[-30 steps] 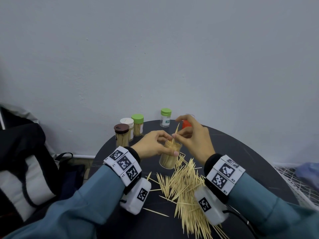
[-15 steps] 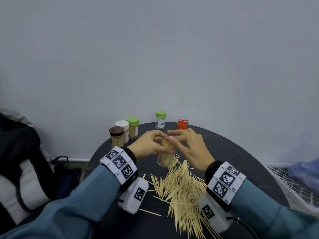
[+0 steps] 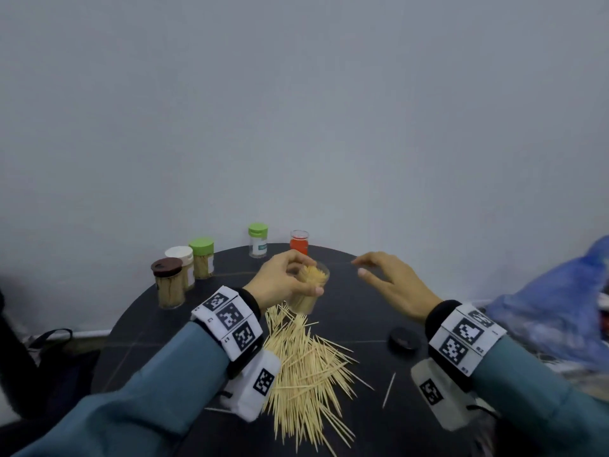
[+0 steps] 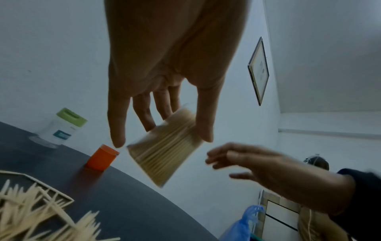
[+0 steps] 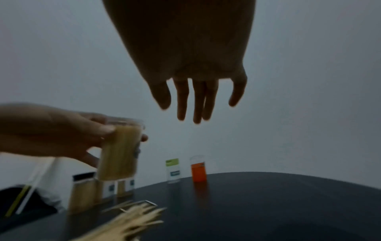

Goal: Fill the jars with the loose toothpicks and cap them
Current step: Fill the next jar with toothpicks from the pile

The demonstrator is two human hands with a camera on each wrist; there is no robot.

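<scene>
Left hand: fingers wrap the open jar, lifted, tilted, mid-table.
Right hand: fingers loose, holding nothing.
Jar: full, light, smooth plastic; likely slippery, so grasp its sides.
Black cap: near right.
Loose toothpicks: near, stiff, thin.

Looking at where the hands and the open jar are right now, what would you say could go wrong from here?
1. The left hand holds the full, uncapped jar tilted off the table; tilted further, its toothpicks may spill.
2. The right hand is open and empty, and the black cap lies under its wrist, easily knocked.
3. A sleeve could sweep the loose toothpicks off the table.
</scene>
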